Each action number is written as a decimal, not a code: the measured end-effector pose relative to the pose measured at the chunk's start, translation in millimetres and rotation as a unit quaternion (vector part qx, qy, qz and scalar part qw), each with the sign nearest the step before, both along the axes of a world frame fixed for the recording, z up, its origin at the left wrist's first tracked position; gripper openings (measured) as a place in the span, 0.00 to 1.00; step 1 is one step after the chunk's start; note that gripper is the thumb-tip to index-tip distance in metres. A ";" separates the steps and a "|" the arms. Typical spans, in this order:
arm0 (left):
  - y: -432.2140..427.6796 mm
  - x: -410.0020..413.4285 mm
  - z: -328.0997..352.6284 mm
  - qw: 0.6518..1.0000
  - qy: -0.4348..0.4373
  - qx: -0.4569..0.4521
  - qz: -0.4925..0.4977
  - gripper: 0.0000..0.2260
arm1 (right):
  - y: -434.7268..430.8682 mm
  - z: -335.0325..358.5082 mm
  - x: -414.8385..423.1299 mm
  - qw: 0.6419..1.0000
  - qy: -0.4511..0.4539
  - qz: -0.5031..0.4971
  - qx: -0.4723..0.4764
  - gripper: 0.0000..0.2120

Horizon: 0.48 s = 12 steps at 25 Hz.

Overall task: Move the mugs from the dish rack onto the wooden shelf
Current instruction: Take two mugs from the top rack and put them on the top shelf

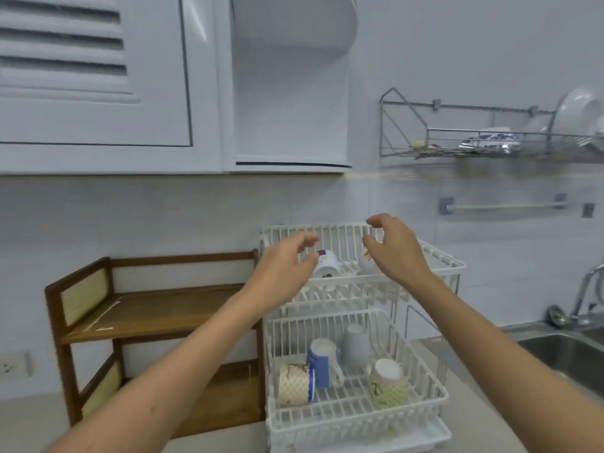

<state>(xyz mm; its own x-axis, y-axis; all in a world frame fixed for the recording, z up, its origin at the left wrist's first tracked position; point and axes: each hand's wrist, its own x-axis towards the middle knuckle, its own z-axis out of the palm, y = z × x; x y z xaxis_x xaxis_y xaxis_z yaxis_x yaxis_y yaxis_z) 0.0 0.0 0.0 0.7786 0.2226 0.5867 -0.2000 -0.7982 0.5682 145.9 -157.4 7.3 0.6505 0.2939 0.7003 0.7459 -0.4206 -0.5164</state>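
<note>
Head view. Nothing is gripped: both hands are raised at the top tier of the white dish rack (434, 256) with fingers curled and spread apart. The left hand (284, 266) is held just in front of a white mug with a red-and-blue print (327, 264) lying on that tier; contact cannot be told because of blur. The right hand (397, 248) is poised over a second white mug (366, 261), mostly hidden behind it.

On the lower tier four more mugs are seen: a patterned cream mug (294, 384) on its side, a blue mug (322, 361) inverted, a grey mug (356, 344) inverted, and a pale green mug (387, 382) tilted.

The wooden shelf (153, 312) stands just left of the rack; no mugs are seen on it. A steel sink (568, 351) lies at right.
</note>
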 end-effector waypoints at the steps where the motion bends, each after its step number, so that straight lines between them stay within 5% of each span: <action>1: 1.0 18.8 5.4 0.999 0.024 0.010 0.020 0.17 | 0.6 3.0 16.3 0.999 0.017 -0.018 -0.038 0.19; 6: -1.7 101.3 8.3 0.966 0.209 0.073 0.131 0.26 | 5.9 3.9 81.0 0.946 0.137 -0.095 -0.279 0.32; 12: 5.5 158.3 -11.7 0.916 0.341 0.005 0.213 0.33 | 10.7 -3.8 121.0 0.898 0.259 -0.056 -0.351 0.47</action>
<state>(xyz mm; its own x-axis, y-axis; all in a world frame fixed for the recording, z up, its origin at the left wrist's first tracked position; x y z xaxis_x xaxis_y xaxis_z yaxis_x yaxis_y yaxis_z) 158.3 5.5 -11.7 0.8087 0.5882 -0.0001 0.5288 -0.7271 0.4378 266.9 -146.7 3.5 0.8882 0.4580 -0.0368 0.4158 -0.8352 -0.3600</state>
